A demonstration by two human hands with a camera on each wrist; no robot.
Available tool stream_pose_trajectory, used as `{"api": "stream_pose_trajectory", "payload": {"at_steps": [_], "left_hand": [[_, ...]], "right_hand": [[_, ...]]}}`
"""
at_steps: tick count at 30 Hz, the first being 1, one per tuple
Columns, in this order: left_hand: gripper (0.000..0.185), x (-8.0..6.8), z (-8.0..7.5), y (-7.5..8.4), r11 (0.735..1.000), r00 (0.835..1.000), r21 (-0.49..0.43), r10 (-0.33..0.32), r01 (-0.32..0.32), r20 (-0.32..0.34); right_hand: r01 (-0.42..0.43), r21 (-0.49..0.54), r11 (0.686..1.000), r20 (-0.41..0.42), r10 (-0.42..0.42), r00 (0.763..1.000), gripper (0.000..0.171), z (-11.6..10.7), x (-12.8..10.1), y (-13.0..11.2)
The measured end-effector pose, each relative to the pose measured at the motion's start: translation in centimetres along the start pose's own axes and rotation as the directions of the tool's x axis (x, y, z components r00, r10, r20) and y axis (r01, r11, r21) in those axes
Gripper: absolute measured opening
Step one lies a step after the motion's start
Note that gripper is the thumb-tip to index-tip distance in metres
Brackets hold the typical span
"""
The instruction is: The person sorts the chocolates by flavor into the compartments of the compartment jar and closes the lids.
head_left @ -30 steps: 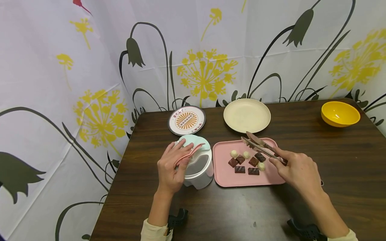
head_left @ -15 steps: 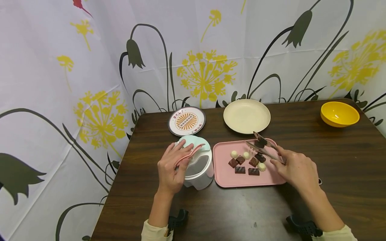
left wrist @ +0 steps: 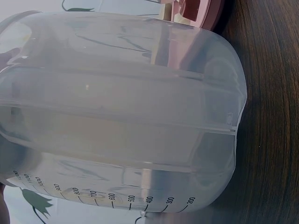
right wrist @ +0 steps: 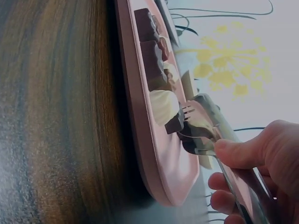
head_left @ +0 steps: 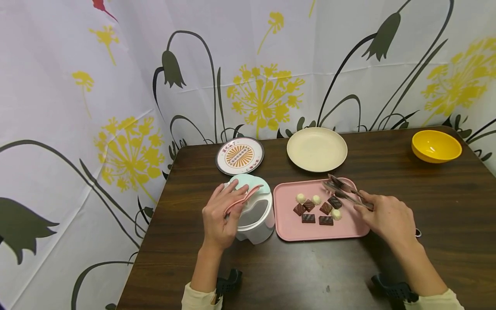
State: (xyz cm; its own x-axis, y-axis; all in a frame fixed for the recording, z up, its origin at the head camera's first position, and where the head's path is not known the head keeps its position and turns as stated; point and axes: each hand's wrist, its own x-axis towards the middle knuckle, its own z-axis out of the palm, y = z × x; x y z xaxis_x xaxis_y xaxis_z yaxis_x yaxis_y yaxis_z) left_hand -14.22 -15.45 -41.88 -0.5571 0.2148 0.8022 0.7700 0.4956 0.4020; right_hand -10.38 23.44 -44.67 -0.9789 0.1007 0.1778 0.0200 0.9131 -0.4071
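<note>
My left hand (head_left: 226, 204) grips the pink handle of a white measuring jug (head_left: 255, 217) with a mint lid, just left of a pink tray (head_left: 286, 224). The left wrist view is filled by the translucent jug (left wrist: 121, 116) with its scale marks. On the tray lie several brown chocolates (head_left: 308, 205) and three white candies (head_left: 300, 198). My right hand (head_left: 370, 209) pinches metal tongs (head_left: 342, 191), whose tips hover over the tray's far right corner. In the right wrist view the tongs (right wrist: 205, 126) sit just past a white candy (right wrist: 163, 105). I cannot tell whether they hold anything.
On the dark wooden table (head_left: 426, 198), a cream plate (head_left: 317, 148) lies behind the tray, a patterned round dish (head_left: 240, 155) behind the jug, and a yellow bowl (head_left: 436, 146) at the far right. A floral curtain closes the back and left sides.
My right hand has drawn the tongs rightward and back, from over the tray's middle to its far right corner. The left hand and jug have stayed put, and the sweets lie as before.
</note>
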Motion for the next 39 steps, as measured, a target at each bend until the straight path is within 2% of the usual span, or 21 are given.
{"api": "stream_pose_trajectory", "payload": {"at_steps": [13, 18, 24, 29, 33, 36, 39], "left_hand": [[0.031, 0.0, 0.0, 0.0, 1.000, 1.000, 0.001, 0.008, -0.008, -0.003], [0.033, 0.1, 0.0, 0.0, 1.000, 1.000, 0.004, 0.013, -0.013, -0.004], [0.033, 0.0, -0.1, 0.1, 1.000, 1.000, 0.007, 0.008, -0.008, 0.000], [0.034, 0.0, -0.1, 0.0, 1.000, 1.000, 0.006, 0.002, -0.002, 0.003], [0.036, 0.0, -0.1, 0.0, 1.000, 1.000, 0.000, 0.005, -0.005, 0.001], [0.036, 0.1, -0.1, -0.1, 1.000, 1.000, -0.007, 0.007, -0.007, -0.004], [0.037, 0.0, -0.1, -0.1, 1.000, 1.000, -0.010, 0.003, -0.003, -0.009]], "right_hand": [[0.019, -0.012, 1.000, 0.007, -0.018, 1.000, 0.041, 0.1, -0.3, 0.0], [0.048, 0.011, 0.999, -0.043, -0.047, 0.998, 0.042, -0.2, -0.5, -0.1], [0.093, 0.063, 0.994, -0.144, -0.083, 0.986, 0.042, -1.3, -0.8, -1.2], [0.185, 0.095, 0.978, -0.257, -0.155, 0.954, 0.041, -2.3, -1.0, -2.3], [0.260, 0.118, 0.958, -0.313, -0.213, 0.926, 0.044, -3.4, -1.3, -3.6], [0.339, 0.143, 0.930, -0.355, -0.271, 0.895, 0.045, -4.2, -1.6, -4.8], [0.430, 0.165, 0.888, -0.398, -0.339, 0.852, 0.043, -4.6, -1.9, -6.1]]}}
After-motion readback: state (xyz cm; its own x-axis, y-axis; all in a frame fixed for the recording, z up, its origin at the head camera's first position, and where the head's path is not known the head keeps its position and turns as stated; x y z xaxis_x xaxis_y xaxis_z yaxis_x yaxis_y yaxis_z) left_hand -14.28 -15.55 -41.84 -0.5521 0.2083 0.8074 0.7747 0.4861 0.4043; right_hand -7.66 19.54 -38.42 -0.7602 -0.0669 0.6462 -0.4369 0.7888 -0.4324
